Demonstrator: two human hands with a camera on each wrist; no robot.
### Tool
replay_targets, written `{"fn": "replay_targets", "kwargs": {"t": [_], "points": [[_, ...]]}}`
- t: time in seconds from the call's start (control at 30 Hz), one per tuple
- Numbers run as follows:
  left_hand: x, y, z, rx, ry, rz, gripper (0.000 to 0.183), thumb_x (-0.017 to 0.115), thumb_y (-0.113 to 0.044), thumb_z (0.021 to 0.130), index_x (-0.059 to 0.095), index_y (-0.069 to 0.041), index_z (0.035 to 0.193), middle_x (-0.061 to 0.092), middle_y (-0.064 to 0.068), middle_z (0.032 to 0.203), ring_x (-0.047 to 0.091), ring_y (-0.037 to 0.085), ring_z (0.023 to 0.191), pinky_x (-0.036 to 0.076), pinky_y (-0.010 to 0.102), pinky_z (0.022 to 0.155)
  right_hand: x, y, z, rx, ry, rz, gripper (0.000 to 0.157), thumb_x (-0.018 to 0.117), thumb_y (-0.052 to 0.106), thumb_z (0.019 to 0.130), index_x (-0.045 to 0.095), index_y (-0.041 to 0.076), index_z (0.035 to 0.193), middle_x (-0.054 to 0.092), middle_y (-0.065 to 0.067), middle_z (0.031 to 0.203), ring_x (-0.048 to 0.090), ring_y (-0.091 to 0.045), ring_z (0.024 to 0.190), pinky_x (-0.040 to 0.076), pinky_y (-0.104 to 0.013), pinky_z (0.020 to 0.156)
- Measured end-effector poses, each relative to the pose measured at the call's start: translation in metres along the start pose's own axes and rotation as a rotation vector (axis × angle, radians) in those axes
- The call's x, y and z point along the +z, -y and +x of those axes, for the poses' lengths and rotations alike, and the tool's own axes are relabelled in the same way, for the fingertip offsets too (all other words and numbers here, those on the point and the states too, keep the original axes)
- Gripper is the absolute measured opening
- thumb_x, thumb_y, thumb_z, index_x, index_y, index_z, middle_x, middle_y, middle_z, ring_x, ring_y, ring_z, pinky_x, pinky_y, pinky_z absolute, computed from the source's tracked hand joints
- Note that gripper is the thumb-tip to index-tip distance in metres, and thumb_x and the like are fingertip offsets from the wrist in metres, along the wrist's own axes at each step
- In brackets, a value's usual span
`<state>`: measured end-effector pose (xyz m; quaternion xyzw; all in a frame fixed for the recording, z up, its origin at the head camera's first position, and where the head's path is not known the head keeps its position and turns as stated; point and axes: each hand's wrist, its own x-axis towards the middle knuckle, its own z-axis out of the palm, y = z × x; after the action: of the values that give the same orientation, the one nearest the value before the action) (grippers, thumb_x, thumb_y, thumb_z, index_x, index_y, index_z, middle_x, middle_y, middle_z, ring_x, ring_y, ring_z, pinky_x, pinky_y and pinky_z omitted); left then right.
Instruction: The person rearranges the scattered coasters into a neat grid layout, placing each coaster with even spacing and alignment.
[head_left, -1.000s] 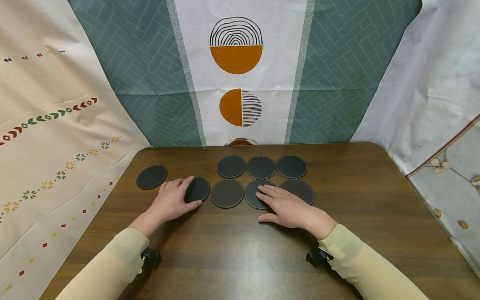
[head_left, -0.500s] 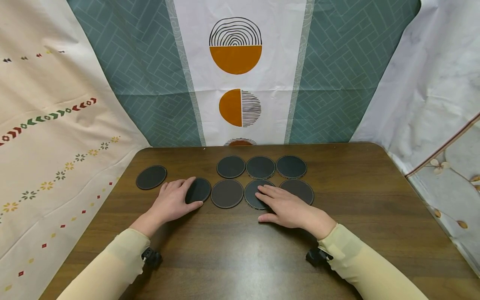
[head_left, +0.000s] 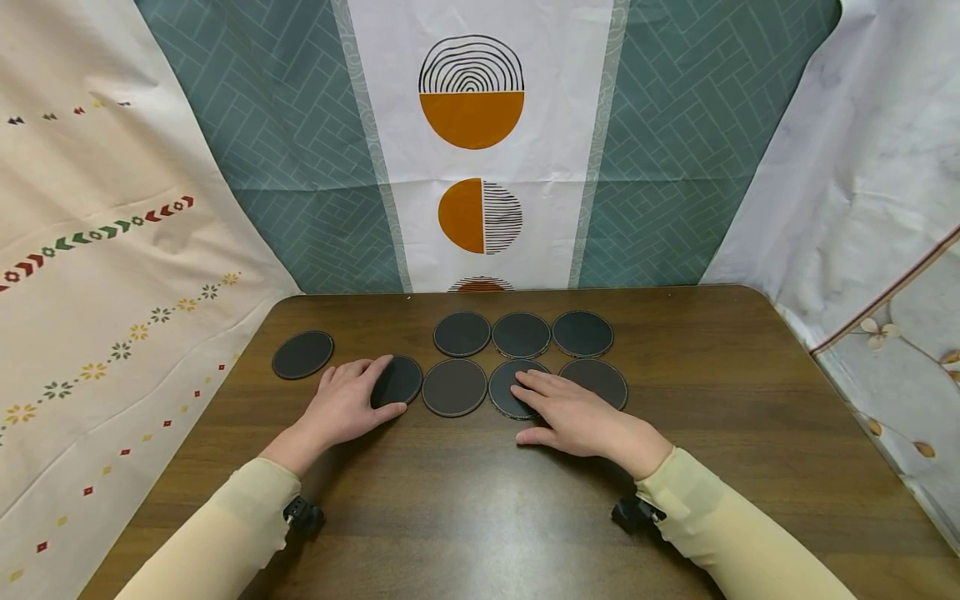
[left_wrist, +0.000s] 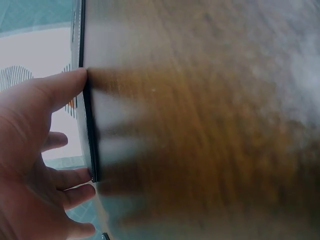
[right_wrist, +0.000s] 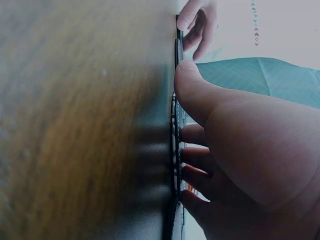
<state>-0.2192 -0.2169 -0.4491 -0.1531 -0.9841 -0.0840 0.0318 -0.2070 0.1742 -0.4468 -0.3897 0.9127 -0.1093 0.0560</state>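
Observation:
In the head view, my left hand (head_left: 345, 404) holds a round black coaster (head_left: 399, 383) flat on the table, index finger at its far edge and thumb at its near edge. The left wrist view shows the thumb (left_wrist: 70, 86) and fingertips at opposite edges of that coaster. Just right of it lies a dark brown coaster (head_left: 454, 387). My right hand (head_left: 592, 419) rests its fingertips on the next to last coaster (head_left: 508, 393) of the front row, its thumb near the table. Behind that palm, another brown coaster (head_left: 600, 379) is partly hidden.
Three black coasters, left (head_left: 462, 333), middle (head_left: 522, 335) and right (head_left: 583, 333), form a back row. A lone coaster (head_left: 303, 354) lies near the table's left edge. Patterned cloths (head_left: 487, 167) hang behind the wooden table (head_left: 465, 500) and at both sides.
My left hand has slid its coaster slightly right, up to the brown one, and then stopped. The right hand has stayed in place.

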Motion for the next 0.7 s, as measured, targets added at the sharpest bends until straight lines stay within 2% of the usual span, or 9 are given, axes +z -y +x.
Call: {"fn": "replay_targets", "kwargs": {"t": [0.4, 0.7], "points": [[-0.002, 0.001, 0.000, -0.001, 0.010, -0.018, 0.090, 0.072, -0.062, 0.085, 0.040, -0.016, 0.156, 0.046, 0.024, 0.146, 0.041, 0.042, 0.135, 0.026, 0.068, 0.108, 0.001, 0.000, 0.001, -0.001, 0.002, -0.001, 0.079, 0.053, 0.061, 0.098, 0.038, 0.010, 0.157, 0.027, -0.011, 0.164, 0.023, -0.030, 0.151, 0.022, -0.047, 0.120], [-0.014, 0.008, 0.000, -0.006, -0.008, -0.047, 0.088, 0.069, -0.064, 0.087, 0.040, -0.017, 0.156, 0.038, 0.025, 0.153, 0.034, 0.045, 0.141, 0.021, 0.071, 0.108, 0.002, -0.001, 0.001, 0.001, 0.002, -0.006, 0.080, 0.052, 0.062, 0.098, 0.037, 0.011, 0.157, 0.026, -0.010, 0.165, 0.022, -0.029, 0.152, 0.021, -0.047, 0.120]]}}
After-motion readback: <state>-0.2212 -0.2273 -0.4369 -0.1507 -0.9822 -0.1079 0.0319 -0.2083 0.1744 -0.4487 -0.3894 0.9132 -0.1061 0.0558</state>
